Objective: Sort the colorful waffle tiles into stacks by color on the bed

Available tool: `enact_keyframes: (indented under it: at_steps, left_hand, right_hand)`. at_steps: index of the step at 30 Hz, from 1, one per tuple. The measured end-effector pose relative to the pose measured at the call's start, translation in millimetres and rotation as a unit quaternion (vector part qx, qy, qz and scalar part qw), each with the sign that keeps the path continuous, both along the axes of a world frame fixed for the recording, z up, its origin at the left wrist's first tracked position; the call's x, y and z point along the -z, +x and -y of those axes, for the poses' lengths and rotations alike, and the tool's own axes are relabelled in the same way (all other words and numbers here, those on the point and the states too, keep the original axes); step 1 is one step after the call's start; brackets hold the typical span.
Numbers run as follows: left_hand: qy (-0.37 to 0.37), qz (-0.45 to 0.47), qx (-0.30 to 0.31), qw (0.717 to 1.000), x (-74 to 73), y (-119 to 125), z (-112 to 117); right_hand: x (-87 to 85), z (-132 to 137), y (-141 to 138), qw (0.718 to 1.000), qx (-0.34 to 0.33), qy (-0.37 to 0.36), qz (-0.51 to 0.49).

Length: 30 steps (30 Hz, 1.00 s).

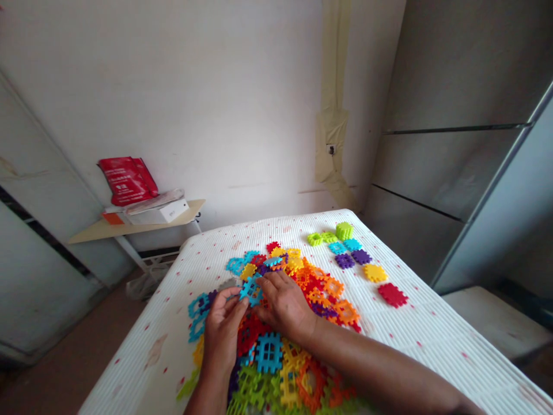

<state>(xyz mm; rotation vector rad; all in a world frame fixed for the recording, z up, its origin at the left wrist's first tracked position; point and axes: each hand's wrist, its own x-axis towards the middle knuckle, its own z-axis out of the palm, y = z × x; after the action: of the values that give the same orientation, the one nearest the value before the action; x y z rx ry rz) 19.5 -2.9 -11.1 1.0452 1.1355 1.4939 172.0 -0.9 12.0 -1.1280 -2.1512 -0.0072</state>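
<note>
L hand (221, 325) & R hand (285, 302) are pinching a blue pc (250, 290) together; few pcs (361, 256), grouped by colour, are sitting apart; most are lying in a mixed heap (269, 352).

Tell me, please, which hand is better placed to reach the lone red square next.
Probably the right hand: it is nearer the red square, while the left hand is farther off, holding a blue piece.

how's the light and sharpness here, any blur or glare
Head view: the wall is brightest around mid-frame, dimmer toward the edges; no harsh glare on the pieces; small print on the red bag is too soft to read.
</note>
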Motion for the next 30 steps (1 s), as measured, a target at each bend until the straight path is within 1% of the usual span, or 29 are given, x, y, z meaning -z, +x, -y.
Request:
enact_keyframes:
  at_steps: [3,5,6,8,9,11,13,14,16,17,19,21,25,30]
  left_hand:
    - [-0.006,-0.008,0.0,1.0,-4.3,0,0]
    - [-0.003,-0.02,-0.007,1.0,-10.2,-2,1]
    - [0.003,-0.026,-0.017,1.0,-13.6,-4,2]
    - [0.021,-0.036,-0.052,0.998,-19.7,-13,3]
    - [0.033,-0.039,-0.074,0.996,-21.9,-18,4]
    - [0.053,-0.043,-0.132,0.989,-23.1,-33,5]
    - [0.06,-0.036,-0.193,0.979,-20.2,-47,5]
    - [0.058,-0.026,-0.22,0.974,-17.6,-54,5]
    - [0.052,0.002,-0.252,0.966,-11.9,-63,3]
    - [0.051,0.015,-0.261,0.964,-9.5,-66,2]
    - [0.049,0.029,-0.268,0.962,-6.4,-66,1]
    - [0.046,0.027,-0.266,0.963,-5.6,-63,0]
    - [0.04,0.022,-0.254,0.966,-6.7,-56,0]
    - [0.045,0.023,-0.256,0.965,-6.5,-56,1]
  right_hand:
    - [-4.4,-2,1,0.998,0.011,0.033,0.055]
    - [-11.8,-8,11,0.995,0.022,0.04,0.084]
    - [-16.2,-14,19,0.994,0.041,0.038,0.092]
    - [-24.0,-30,45,0.988,0.116,0.022,0.097]
    - [-26.2,-39,61,0.98,0.172,0.009,0.097]
    - [-25.8,-56,98,0.952,0.287,-0.029,0.105]
    - [-18.8,-69,132,0.912,0.384,-0.089,0.117]
    - [-13.6,-73,147,0.891,0.42,-0.124,0.123]
    - [-2.2,-77,168,0.856,0.466,-0.179,0.135]
    - [3.0,-77,175,0.845,0.478,-0.194,0.139]
    - [11.1,-78,181,0.838,0.487,-0.201,0.143]
    - [15.7,-80,182,0.841,0.484,-0.195,0.144]
    - [18.8,-84,180,0.848,0.475,-0.191,0.136]
    - [22.1,-88,180,0.852,0.465,-0.203,0.133]
